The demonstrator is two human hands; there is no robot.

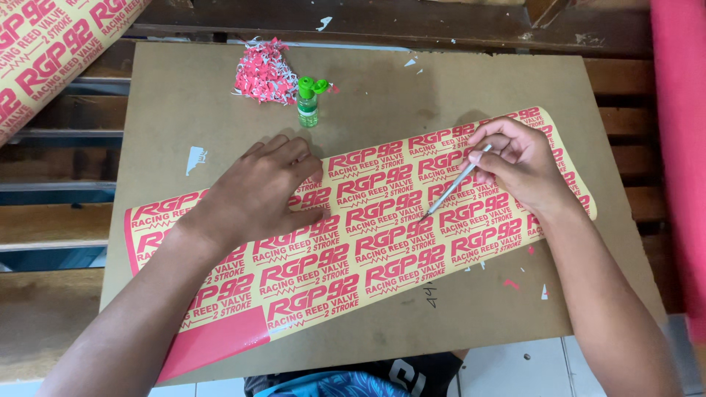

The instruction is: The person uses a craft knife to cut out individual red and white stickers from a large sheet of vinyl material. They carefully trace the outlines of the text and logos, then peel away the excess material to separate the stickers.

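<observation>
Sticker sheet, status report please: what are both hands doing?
Left hand flat on sticker sheet, pinning it. Right hand grips thin metal tool, tip on sheet. Green-capped bottle, scrap pile behind, apart.

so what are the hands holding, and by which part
The right hand pinches a thin metal tool at its upper end, tip on the sticker sheet. The left hand holds nothing; it lies flat on the sheet.

A single head-worn view looks steeply down from close above at a brown board (456,309), which fills most of the frame. The wearer's forearms enter from the bottom edge. Wooden slats (59,184) run along the left and top; pale floor tiles (515,367) show at lower right.
</observation>
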